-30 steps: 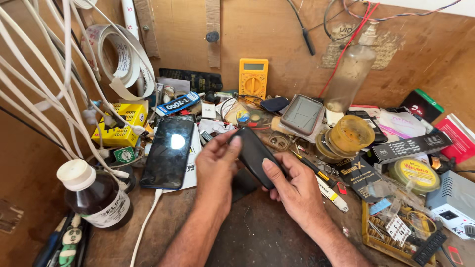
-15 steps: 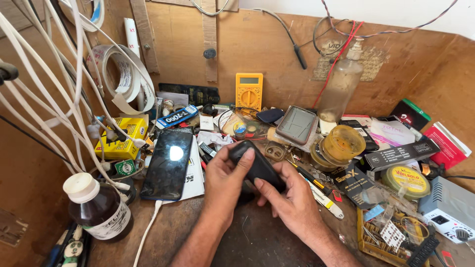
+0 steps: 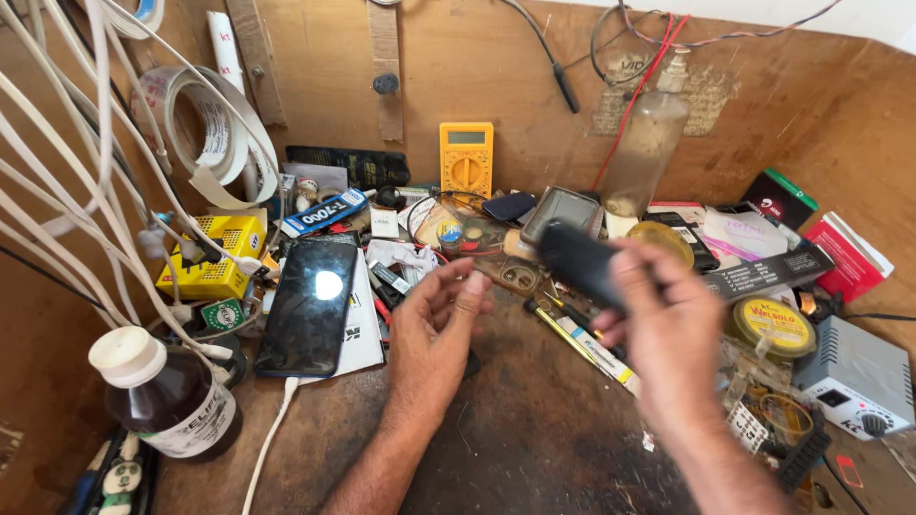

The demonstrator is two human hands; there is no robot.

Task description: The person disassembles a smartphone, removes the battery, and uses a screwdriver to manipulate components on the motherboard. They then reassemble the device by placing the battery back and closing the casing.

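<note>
The dark, flat device (image 3: 582,262) sits in your right hand (image 3: 668,329), lifted off the surface and tilted, its far end pointing up and to the left; motion blur hides its details. Your right fingers (image 3: 637,277) are clamped around its near end. Your left hand (image 3: 434,329) is free, just left of the device and not touching it, palm turned up, fingers (image 3: 456,286) loosely curled and apart, holding nothing.

Below the device, on the wooden surface (image 3: 515,439), lies a yellow-handled tool (image 3: 582,339), just beside your right hand. Left of your left hand a black phone (image 3: 307,307) lies face up on a white booklet (image 3: 358,329), with a white cable (image 3: 267,443) running toward the near edge. Farther left stands a yellow box (image 3: 215,256), and near the left corner a brown bottle (image 3: 167,396) with a white cap. At the far wall a yellow multimeter (image 3: 467,157) leans upright, with a clear bottle (image 3: 647,143) to its right. On the right sit a round yellow tin (image 3: 775,324) and a grey power unit (image 3: 854,377).
</note>
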